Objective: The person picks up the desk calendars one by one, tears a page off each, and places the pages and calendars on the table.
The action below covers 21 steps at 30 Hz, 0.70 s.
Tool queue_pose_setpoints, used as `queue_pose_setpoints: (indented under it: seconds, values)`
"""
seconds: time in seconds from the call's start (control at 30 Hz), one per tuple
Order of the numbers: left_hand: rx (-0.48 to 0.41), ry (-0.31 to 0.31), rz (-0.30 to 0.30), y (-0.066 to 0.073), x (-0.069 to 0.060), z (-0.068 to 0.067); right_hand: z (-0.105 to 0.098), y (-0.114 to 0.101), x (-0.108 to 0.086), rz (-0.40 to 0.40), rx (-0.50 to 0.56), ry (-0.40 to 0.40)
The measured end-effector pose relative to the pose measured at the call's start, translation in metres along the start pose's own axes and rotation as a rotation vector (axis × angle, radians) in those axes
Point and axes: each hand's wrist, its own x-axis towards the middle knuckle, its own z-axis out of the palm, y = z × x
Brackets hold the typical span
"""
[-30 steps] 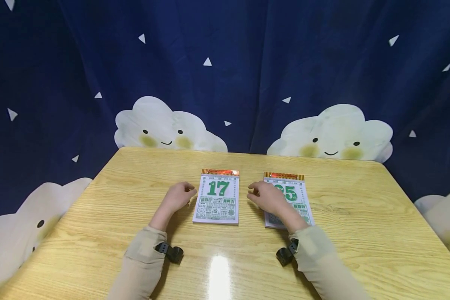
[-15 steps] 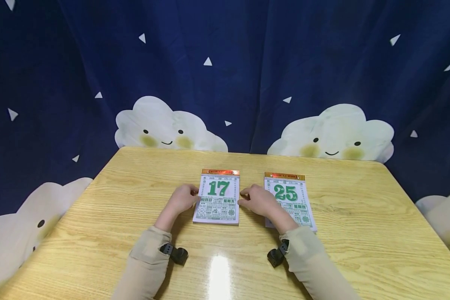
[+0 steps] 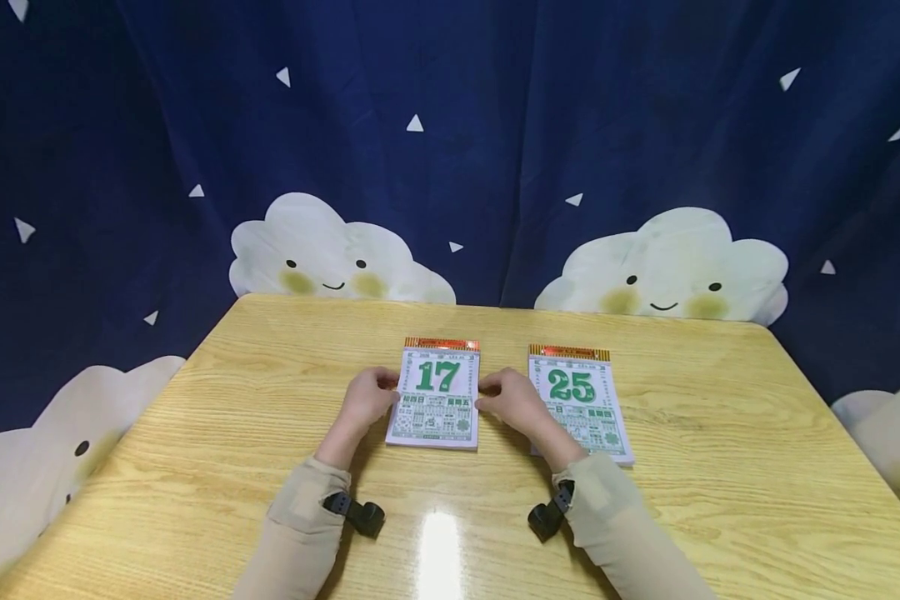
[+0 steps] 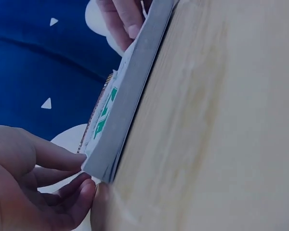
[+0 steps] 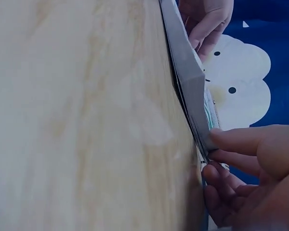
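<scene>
A tear-off calendar point(image 3: 432, 421) with a green 17 and a red-gold top strip lies on the wooden table. My left hand point(image 3: 365, 398) grips its left edge, my right hand point(image 3: 512, 402) its right edge. The left wrist view shows the thick paper block point(image 4: 127, 103) from its near side, with the left hand point(image 4: 38, 175) pinching one corner. Seen from the right wrist, the right hand point(image 5: 260, 159) has its thumb against the block's side and other fingers low beside it. A second calendar point(image 3: 581, 408), showing 25, lies to the right, partly behind the right wrist.
The wooden table point(image 3: 690, 492) reaches back to a dark blue curtain point(image 3: 465, 150) printed with smiling clouds and white triangles. Each forearm wears a black wrist camera, the left one point(image 3: 363, 514) and the right one point(image 3: 547, 518). A bright reflection lies near the front.
My right hand has moved left, off the 25 calendar to the right edge of the 17 calendar. The left hand has moved slightly right onto its left edge. Both calendars stay nearly in place.
</scene>
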Motion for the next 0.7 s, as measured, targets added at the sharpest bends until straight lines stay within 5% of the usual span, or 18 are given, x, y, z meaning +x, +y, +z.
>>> queue_pose_setpoints:
  seconds: [0.4,0.7]
  values:
    - [-0.451,-0.056,-0.065,0.0003,-0.0024,0.0004,0.0002,-0.0005,0.0028,0.158,0.348,0.030]
    - [-0.649,-0.048,-0.071,-0.0021,-0.0024,0.0013,-0.0050,-0.0005,0.0024,0.186,0.700,0.072]
